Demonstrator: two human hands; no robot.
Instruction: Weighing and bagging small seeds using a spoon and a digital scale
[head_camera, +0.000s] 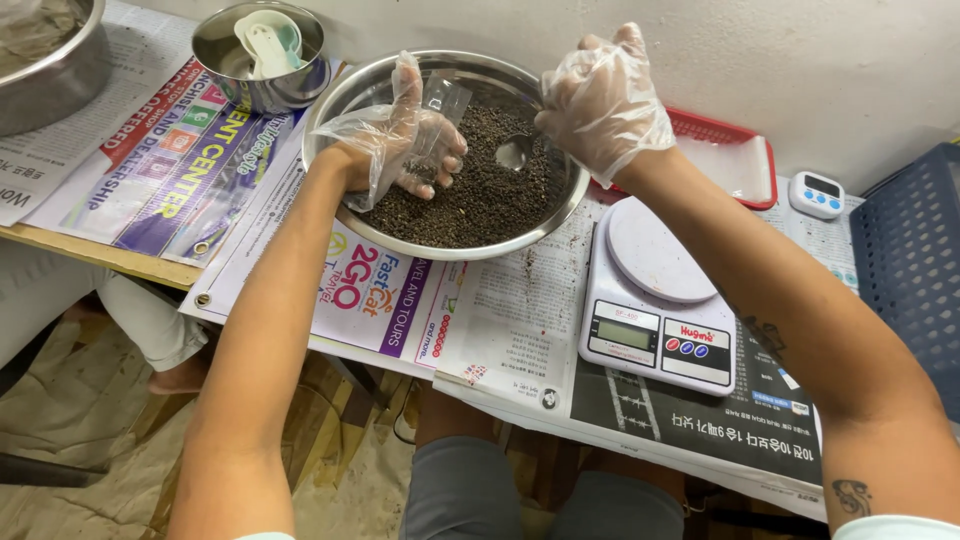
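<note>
Left hand (405, 140): pinches small clear bag (437, 120) open over the bowl (560, 205).
Right hand (600, 95): grips spoon (515, 150); tip dark grains (480, 195) in slowly, close to the bag's mouth.

Newspaper-covered table (90, 255) with newspapers (520, 330)

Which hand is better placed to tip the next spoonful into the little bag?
Probably the right hand: it holds the spoon over the dark grains, while the left hand holds the small clear bag.

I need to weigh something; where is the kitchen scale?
The white scale sits on newspaper right of centre, just below the right hand and beside the metal bowl.
</note>
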